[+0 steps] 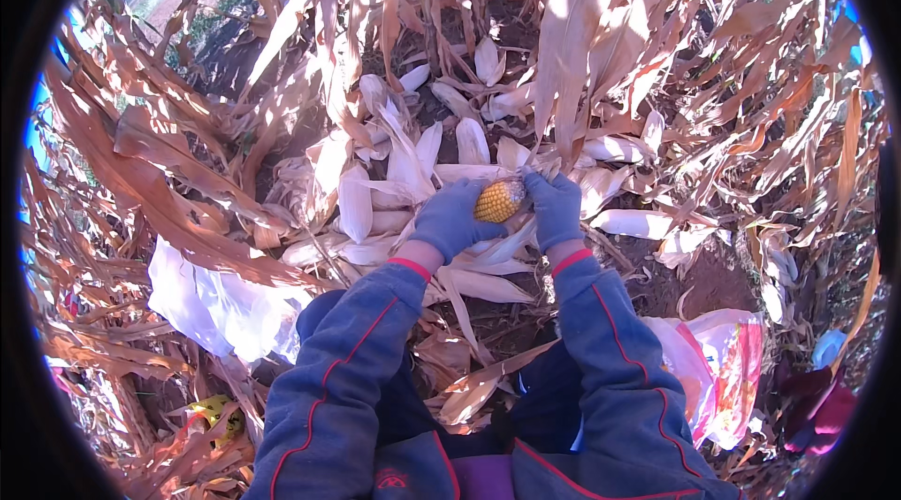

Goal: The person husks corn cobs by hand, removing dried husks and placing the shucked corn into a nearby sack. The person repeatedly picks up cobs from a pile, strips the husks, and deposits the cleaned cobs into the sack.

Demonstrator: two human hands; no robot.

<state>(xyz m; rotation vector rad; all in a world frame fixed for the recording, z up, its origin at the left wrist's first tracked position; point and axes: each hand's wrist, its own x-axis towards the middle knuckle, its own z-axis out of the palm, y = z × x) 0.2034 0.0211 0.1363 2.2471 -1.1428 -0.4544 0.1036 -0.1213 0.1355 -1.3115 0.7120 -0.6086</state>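
Observation:
A yellow ear of corn (498, 201) lies in the grip of my gloved left hand (450, 217), its kernels bare at the upper end. Pale husk leaves (508, 245) hang below it, and the lower part of the ear is hidden by my fingers. At the ear's tip, my gloved right hand (554, 208) has its fingers pinched together against silk or husk; what exactly they hold is too small to tell. Around and beneath both hands lies a pile of corn ears in pale husks (355, 203).
Dry corn stalks and leaves (591, 28) stand ahead and on both sides. A white plastic bag (225, 299) lies at the left, a red-and-white bag (725, 366) at the right. A dark red cloth item (820, 412) and a yellow wrapper (217, 419) rest farther out.

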